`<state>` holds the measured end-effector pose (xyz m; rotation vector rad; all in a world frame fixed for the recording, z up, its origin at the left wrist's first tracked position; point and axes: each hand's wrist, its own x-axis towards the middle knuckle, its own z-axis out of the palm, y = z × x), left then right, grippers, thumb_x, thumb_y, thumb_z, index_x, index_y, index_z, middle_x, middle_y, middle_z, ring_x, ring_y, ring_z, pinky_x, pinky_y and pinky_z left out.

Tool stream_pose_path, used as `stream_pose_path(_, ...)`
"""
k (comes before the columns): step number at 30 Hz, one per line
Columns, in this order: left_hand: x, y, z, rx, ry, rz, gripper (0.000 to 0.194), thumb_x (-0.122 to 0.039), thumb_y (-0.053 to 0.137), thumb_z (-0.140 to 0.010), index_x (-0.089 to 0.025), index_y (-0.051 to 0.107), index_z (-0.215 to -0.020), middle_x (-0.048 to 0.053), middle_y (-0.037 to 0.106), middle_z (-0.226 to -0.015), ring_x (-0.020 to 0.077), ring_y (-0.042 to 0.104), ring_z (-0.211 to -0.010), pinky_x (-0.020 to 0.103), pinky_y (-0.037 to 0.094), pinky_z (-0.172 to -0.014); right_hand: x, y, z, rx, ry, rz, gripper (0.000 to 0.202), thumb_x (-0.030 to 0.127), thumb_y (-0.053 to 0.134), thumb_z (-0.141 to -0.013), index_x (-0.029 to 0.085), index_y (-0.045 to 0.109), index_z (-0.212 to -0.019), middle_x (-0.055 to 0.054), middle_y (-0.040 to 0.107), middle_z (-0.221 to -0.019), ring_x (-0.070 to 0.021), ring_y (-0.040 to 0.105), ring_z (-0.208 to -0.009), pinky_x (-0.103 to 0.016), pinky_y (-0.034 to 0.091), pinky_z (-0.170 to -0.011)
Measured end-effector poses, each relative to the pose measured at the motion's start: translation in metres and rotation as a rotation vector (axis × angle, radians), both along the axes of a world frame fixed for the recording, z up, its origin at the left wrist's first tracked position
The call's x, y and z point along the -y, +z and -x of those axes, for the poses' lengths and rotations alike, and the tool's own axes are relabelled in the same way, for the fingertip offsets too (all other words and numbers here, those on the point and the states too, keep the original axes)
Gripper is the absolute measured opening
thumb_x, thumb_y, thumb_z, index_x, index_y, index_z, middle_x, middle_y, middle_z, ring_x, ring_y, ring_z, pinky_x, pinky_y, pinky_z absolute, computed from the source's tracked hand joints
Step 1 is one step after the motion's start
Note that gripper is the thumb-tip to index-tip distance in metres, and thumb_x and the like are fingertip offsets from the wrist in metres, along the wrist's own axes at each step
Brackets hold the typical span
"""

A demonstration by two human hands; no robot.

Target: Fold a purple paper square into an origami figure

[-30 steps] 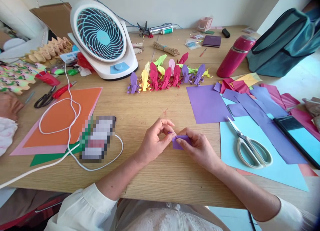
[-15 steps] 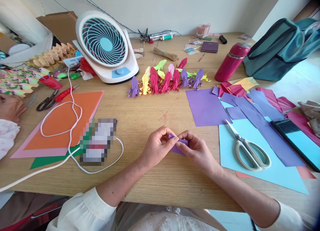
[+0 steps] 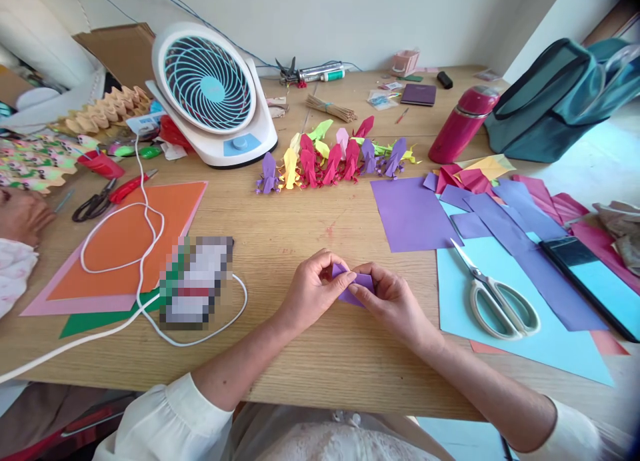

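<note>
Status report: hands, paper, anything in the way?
Left hand, right hand: pinching small purple paper, partly hidden. Scissors clear of both hands, on blue sheet.

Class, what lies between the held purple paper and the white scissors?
From the purple paper to the white scissors, the head view shows the right hand, a strip of table, then part of the blue sheet.

The held paper (image 3: pixel 365 282) is purple, the flask (image 3: pixel 460 131) magenta, the bag (image 3: pixel 553 108) teal, the scissors' handles (image 3: pixel 489 286) off-white; the fan (image 3: pixel 213 91) is white (its grille (image 3: pixel 195 68) spirals in pale blue), the table (image 3: pixel 270 228) wood-grained light brown.
</note>
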<state>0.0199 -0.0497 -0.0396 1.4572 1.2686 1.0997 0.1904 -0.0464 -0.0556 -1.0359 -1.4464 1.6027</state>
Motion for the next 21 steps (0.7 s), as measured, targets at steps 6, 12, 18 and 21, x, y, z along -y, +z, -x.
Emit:
stream_pose_path(6,-0.003,0.003,0.004,0.059,-0.026,0.032,0.026,-0.034,0.070,-0.083,-0.017,0.055,-0.071,-0.003,0.053,-0.067,0.0105,0.049,-0.064,0.023,0.040,-0.062,-0.003,0.001,-0.002,-0.013,0.086,0.161,0.037,0.054,0.070,-0.084,0.018,0.065,-0.089,-0.004,0.070,-0.083,-0.0191,0.067,-0.076,-0.031,0.055,-0.071)
stream_pose_path(12,0.000,0.003,-0.003,0.176,-0.050,0.151,0.027,-0.038,0.068,-0.084,-0.017,0.054,-0.075,-0.004,0.051,-0.067,0.0095,0.047,-0.062,0.022,0.039,-0.059,0.000,0.000,-0.002,-0.023,0.071,0.070,0.038,0.055,0.067,-0.086,0.018,0.064,-0.077,-0.002,0.066,-0.073,-0.0167,0.061,-0.070,-0.029,0.050,-0.066)
stream_pose_path(18,0.002,0.006,-0.008,-0.013,-0.009,0.042,0.031,-0.038,0.066,-0.086,-0.018,0.049,-0.069,-0.004,0.048,-0.065,0.0100,0.045,-0.062,0.022,0.038,-0.059,0.002,0.001,0.000,0.032,0.051,-0.008,0.040,0.054,0.069,-0.085,0.018,0.057,-0.072,0.003,0.049,-0.066,-0.0110,0.041,-0.061,-0.025,0.033,-0.055)
stream_pose_path(21,-0.001,0.015,-0.008,-0.170,-0.045,-0.041,0.029,-0.036,0.064,-0.086,-0.018,0.049,-0.069,-0.004,0.048,-0.065,0.0105,0.044,-0.062,0.023,0.035,-0.058,0.002,0.008,-0.002,0.013,0.092,0.001,0.042,0.057,0.067,-0.084,0.018,0.056,-0.074,0.004,0.044,-0.065,-0.0104,0.035,-0.060,-0.025,0.027,-0.054)
